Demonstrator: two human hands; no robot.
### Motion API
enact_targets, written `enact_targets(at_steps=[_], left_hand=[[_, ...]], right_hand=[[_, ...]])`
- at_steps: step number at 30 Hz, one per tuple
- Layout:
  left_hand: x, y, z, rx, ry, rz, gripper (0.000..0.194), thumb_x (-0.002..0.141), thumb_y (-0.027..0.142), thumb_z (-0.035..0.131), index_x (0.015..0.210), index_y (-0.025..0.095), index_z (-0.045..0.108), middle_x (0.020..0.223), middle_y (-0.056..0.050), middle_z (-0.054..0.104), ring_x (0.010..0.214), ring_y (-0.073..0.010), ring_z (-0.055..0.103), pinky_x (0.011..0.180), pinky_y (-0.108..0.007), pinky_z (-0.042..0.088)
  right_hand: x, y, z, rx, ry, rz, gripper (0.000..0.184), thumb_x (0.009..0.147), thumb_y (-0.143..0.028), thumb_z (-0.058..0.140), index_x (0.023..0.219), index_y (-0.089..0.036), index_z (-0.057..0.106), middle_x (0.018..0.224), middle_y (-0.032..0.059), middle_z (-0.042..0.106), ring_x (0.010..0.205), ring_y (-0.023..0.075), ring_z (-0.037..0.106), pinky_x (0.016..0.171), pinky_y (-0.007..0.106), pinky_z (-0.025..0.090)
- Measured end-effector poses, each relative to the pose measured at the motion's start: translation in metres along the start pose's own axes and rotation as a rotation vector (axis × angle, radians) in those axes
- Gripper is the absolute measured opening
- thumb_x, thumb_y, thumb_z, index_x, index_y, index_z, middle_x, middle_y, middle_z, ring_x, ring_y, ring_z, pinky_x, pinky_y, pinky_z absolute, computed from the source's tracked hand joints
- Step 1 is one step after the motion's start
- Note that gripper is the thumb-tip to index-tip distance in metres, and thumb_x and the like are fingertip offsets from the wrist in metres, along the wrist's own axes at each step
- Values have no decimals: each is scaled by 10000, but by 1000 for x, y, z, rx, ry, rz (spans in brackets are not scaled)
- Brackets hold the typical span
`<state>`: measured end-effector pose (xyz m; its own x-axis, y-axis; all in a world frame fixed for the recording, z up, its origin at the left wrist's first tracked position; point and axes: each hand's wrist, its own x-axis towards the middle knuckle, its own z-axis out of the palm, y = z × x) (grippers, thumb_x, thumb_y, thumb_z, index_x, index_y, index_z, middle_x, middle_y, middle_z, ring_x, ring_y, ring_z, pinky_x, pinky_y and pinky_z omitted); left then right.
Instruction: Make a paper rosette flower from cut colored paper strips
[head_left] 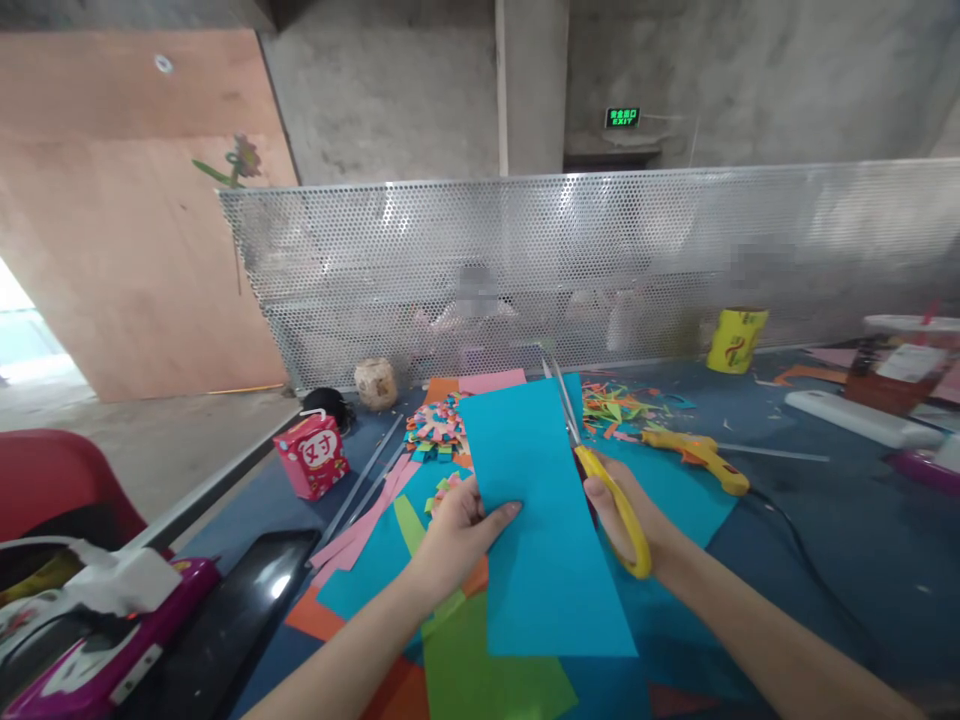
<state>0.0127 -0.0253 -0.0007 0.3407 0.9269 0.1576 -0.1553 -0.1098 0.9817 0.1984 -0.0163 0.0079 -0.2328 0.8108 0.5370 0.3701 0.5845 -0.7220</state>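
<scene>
A sheet of blue paper (540, 560) is pinched at its left edge by my left hand (461, 535), thumb lying on its face. My right hand (626, 510) is closed around the yellow handles of a pair of scissors (615, 510). The scissor blades point up and away along the sheet's right edge, their tips apart; whether they touch the paper I cannot tell. Under my hands lie green paper (495, 670), more blue paper (682, 490) and pink strips (367, 520). Behind the sheet is a pile of small multicoloured paper pieces (435, 428), partly hidden.
A yellow glue gun (697, 452) with a trailing cord lies on the right, near paper scraps (622, 405). At left stand a pink drink box (311, 455), a black tray (232, 610) and a purple power strip (127, 640). A perforated metal screen (420, 250) borders the table's far side.
</scene>
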Motion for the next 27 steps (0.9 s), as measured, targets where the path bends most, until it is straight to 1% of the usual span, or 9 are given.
enact_targets(at_steps=[4,6,8,10,13,16,18,22,27], left_hand=[[2,-3,-5,25,0,-14,322,668,348,640,932,184,555,911,-53,676,785,-218,637,696,-339,515],[3,-1,-6,71,25,-27,294,666,364,636,885,182,564,791,-39,684,688,-199,640,616,-308,514],[4,4,-8,133,80,-45,285,653,378,642,849,182,579,632,-12,660,583,-181,624,540,-281,499],[5,13,-12,176,148,-70,308,622,381,664,843,178,595,542,6,628,547,-177,614,520,-274,492],[7,30,-26,198,216,-112,392,583,400,685,886,165,603,646,-31,668,673,-218,636,580,-310,504],[7,43,-50,261,268,-138,455,565,433,683,913,151,602,799,-82,686,761,-251,630,641,-357,502],[3,48,-68,365,320,-138,458,552,456,679,879,144,602,811,-83,684,756,-251,628,651,-356,497],[-10,51,-97,580,364,-193,388,537,467,668,753,152,601,700,-49,667,687,-236,611,601,-325,475],[-28,45,-121,848,475,-175,274,485,408,670,578,182,548,553,-4,591,658,-241,581,554,-294,433]], right_hand=[[-1,1,3,242,-76,297,509,690,-718,304,590,-219,323,417,-66,315,309,78,321,283,216,292],[-1,2,5,299,-64,379,491,679,-699,358,635,-210,367,422,-78,329,285,69,316,248,198,283],[0,5,5,306,-54,396,476,680,-674,390,679,-198,402,426,-82,350,281,60,315,245,186,292],[2,8,4,293,-38,402,470,685,-662,394,695,-192,411,415,-86,353,270,55,308,247,185,298],[6,16,0,210,6,386,463,689,-658,375,686,-196,398,416,-84,358,262,61,325,252,196,311],[10,24,-5,56,65,388,440,689,-643,383,648,-206,369,433,-72,380,271,75,378,261,205,331],[13,30,-8,-18,86,400,414,682,-612,432,626,-209,363,416,-70,383,266,84,393,260,205,325],[17,41,-13,-77,111,386,371,675,-556,495,601,-211,381,358,-71,367,250,99,392,265,205,288],[20,49,-17,-139,127,362,388,682,-553,497,546,-216,360,332,-53,386,244,99,381,293,213,253]])
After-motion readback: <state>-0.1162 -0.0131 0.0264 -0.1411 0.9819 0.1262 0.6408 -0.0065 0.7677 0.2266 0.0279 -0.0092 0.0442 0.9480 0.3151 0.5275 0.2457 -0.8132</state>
